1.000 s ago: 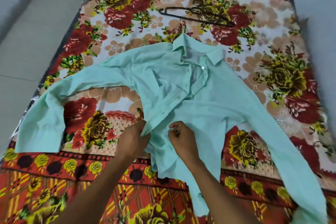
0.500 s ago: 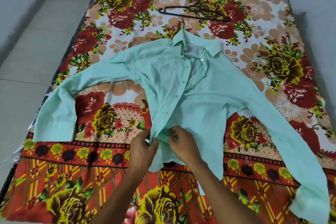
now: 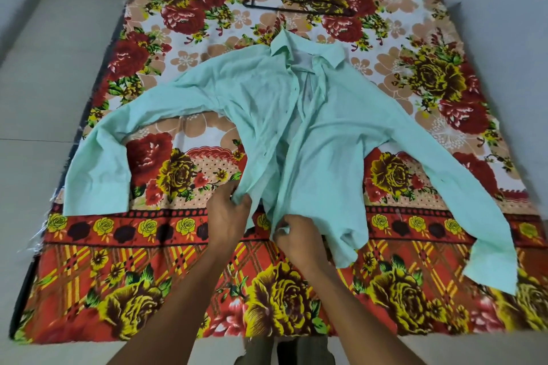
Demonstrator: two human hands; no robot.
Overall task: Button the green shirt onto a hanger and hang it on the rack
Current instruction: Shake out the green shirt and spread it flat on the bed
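You have the green shirt point(image 3: 320, 139) spread face up on the floral bedsheet point(image 3: 189, 246), collar away from you and both sleeves flung wide, and you are working at its near hem. Your left hand point(image 3: 226, 216) pinches the lower edge of the left front panel, fingers curled round the cloth; your right hand point(image 3: 296, 234) grips the lower edge of the other panel just beside it, thumb and fingers bunched on the fabric. The 2 front edges are close at your hands but gape apart higher up, so the placket looks mostly undone (whether any button near the hem is through its hole is hidden by your fingers). The black hanger point(image 3: 299, 4) lies flat on the sheet beyond the collar, apart from the shirt and not yet inside it. No rack shows in this view. By my reading you are early on: the hanger must go into the shoulders, the buttons must be closed, and the hanging is all to come.
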